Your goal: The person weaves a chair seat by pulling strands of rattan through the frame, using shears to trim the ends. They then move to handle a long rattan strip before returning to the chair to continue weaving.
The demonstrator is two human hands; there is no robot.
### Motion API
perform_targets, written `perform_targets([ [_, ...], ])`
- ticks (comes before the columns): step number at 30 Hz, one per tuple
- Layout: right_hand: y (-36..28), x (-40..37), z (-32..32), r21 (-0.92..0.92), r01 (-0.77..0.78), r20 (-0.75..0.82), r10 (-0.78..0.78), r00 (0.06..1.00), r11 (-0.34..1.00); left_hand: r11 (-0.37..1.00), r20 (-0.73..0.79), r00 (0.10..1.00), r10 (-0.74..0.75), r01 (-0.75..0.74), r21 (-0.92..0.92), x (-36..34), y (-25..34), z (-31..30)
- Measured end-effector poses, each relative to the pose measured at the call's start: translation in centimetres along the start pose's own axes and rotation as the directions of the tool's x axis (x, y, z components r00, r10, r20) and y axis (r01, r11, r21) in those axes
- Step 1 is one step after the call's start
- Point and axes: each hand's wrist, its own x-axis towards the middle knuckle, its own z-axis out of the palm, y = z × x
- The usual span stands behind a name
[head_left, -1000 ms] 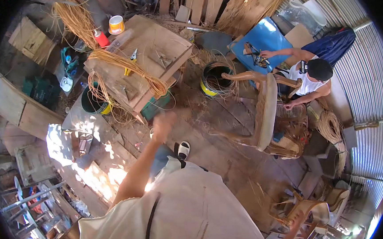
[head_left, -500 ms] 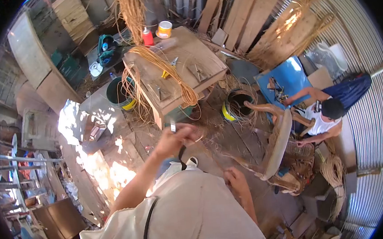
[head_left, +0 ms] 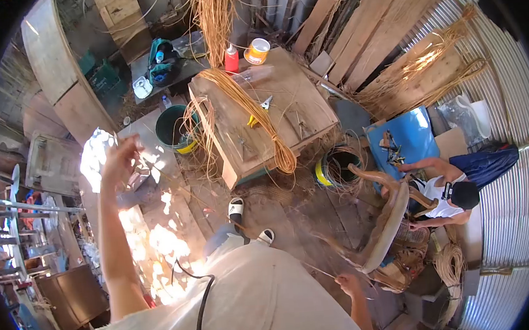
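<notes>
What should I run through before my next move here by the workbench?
1. Left hand free: raised, fingers spread, touching nothing. Ok.
2. Right hand grip: low beside the wooden chair; whether it holds a strand is too small to see. Cannot tell.
3. Cane bundle in place: lies across the table, one end hanging over the edge. Ok.
4. Pliers at hand: on the table beside the bundle. Ok.
5. Seated person apart from both hands: yes, behind the chair. Ok.
6. Floor by the feet: littered with loose strands. Not ok.
</notes>
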Motion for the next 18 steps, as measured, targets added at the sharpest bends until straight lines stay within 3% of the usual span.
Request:
perform_targets([
  [1, -2.5, 1.0, 0.5, 0.013, 0.006, 0.023, -0.006, 1.000, 1.000, 0.997, -0.044, 0.999, -0.009, 0.013, 0.072, 3.9, 1.8, -1.8],
  [2, -5.6, 2.3, 1.2, 0.028, 0.013, 0.045, -0.014, 0.999, 1.000, 0.974, 0.053, 0.999, -0.006, -0.006, 0.228, 7.5, 5.1, -3.3],
  [3, -10.6, 2.6, 1.7, 0.258, -0.021, 0.082, 0.000, 0.997, 0.966, 0.925, 0.152, 0.988, -0.017, -0.043, 0.377, 10.9, 8.7, -4.3],
  [4, -16.6, 3.2, 2.1, 0.474, -0.057, 0.117, 0.001, 0.993, 0.879, 0.952, 0.116, 0.979, 0.169, -0.193, 0.240, 14.1, 10.7, -2.8],
  [5, -20.6, 4.9, 2.6, 0.470, -0.080, 0.150, 0.010, 0.989, 0.879, 0.941, 0.217, 0.964, 0.152, -0.209, 0.266, 18.3, 13.7, -3.2],
  [6, -24.3, 6.5, 3.1, 0.467, -0.106, 0.186, 0.019, 0.982, 0.878, 0.911, 0.078, 0.986, 0.149, -0.168, 0.378, 21.2, 17.7, -1.2],
  [7, -28.0, 8.2, 3.4, 0.468, 0.021, 0.169, -0.112, 0.979, 0.883, 0.762, -0.032, 0.986, 0.165, -0.107, 0.639, 22.8, 21.5, 0.3],
  [8, -31.8, 9.8, 3.7, 0.470, 0.143, 0.153, -0.240, 0.959, 0.871, 0.689, 0.123, 0.913, 0.388, -0.376, 0.620, 31.9, 20.8, -4.1],
  [9, -35.8, 11.6, 3.7, 0.511, 0.168, 0.161, -0.286, 0.945, 0.843, 0.794, 0.012, 0.878, 0.478, -0.438, 0.422, 34.2, 21.6, -1.9],
  [10, -39.7, 13.4, 3.6, 0.554, 0.192, 0.165, -0.333, 0.928, 0.810, 0.764, -0.180, 0.918, 0.352, -0.171, 0.622, 35.5, 23.2, -0.6],
  [12, -47.5, 16.1, 3.7, 0.565, 0.308, 0.027, -0.390, 0.920, 0.765, 0.710, -0.158, 0.931, 0.328, -0.133, 0.691, 34.9, 21.6, 4.8],
  [15, -55.1, 21.5, 4.0, 0.405, 0.427, -0.157, -0.399, 0.903, 0.808, 0.740, -0.064, 0.998, 0.012, 0.034, 0.672, 35.8, 15.1, 5.9],
  [17, -57.8, 25.5, 4.5, 0.274, 0.566, -0.311, -0.486, 0.817, 0.777, 0.756, -0.077, 0.980, -0.182, 0.189, 0.627, 34.4, 8.9, 7.1],
  [18, -58.4, 27.6, 4.9, 0.275, 0.564, -0.312, -0.482, 0.819, 0.779, 0.757, -0.085, 0.958, -0.273, 0.268, 0.596, 35.5, 3.1, 6.4],
])
